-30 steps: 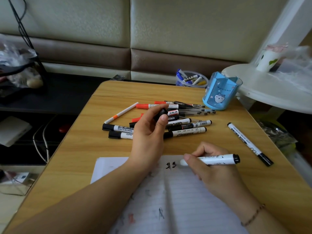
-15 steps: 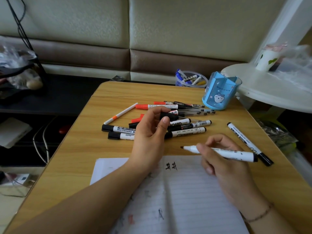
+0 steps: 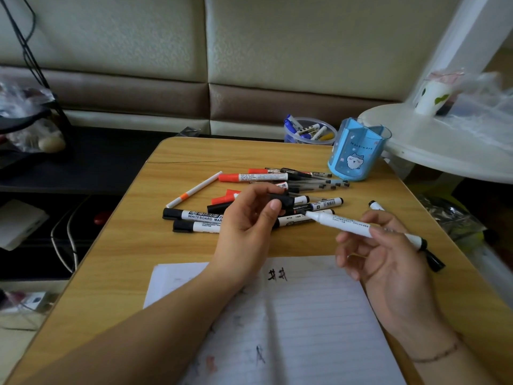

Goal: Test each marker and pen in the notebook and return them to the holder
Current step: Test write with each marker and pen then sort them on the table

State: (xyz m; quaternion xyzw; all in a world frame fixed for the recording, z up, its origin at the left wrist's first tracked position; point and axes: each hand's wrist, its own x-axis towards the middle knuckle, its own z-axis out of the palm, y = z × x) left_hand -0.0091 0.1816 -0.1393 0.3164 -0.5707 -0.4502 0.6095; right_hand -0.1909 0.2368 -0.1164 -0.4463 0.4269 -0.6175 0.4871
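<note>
My right hand point(image 3: 385, 262) grips an uncapped white marker point(image 3: 344, 225), lifted above the table with its tip pointing left toward my left hand. My left hand point(image 3: 247, 226) pinches the marker's black cap point(image 3: 286, 200) between thumb and fingers, a short gap from the tip. Below lies the open lined notebook point(image 3: 305, 323) with fresh black marks point(image 3: 277, 274) near its top. A pile of whiteboard markers and pens point(image 3: 266, 195) lies on the wooden table behind my hands. The blue holder point(image 3: 356, 151) with a cartoon face stands at the back right, nothing visible inside.
Another white marker with a black cap point(image 3: 433, 261) lies on the table, mostly hidden behind my right hand. A clear tub of markers point(image 3: 309, 132) sits past the table's far edge. A white round table point(image 3: 449, 145) overhangs the right side. The wooden table point(image 3: 116, 268) drops off at left.
My right hand lifted the marker off the notebook page and swung its tip up and left toward the cap in my left hand. A second black mark now shows on the page.
</note>
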